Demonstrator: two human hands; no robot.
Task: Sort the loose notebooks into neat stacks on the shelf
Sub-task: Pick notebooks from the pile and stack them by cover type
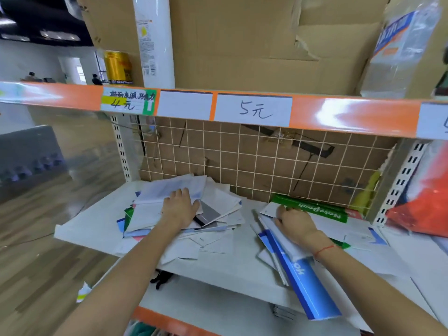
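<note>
Shelf [97, 229], white, middle tier: notebooks unsorted.
Left heap [184, 214]: loose notebooks at mixed angles; left hand [180, 206] laid flat on top, fingers straight.
Right heap [286, 253]: slumped, a blue notebook [305, 284] overhanging the front edge; right hand [294, 223] with fingers curled on the green notebook [315, 209] at the rear.
Progress, as judged: early; no squared stack visible, both heaps outstanding.

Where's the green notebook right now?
In the head view, the green notebook lies at the right back of the shelf, against the wire grid, just beyond the right hand.
</note>
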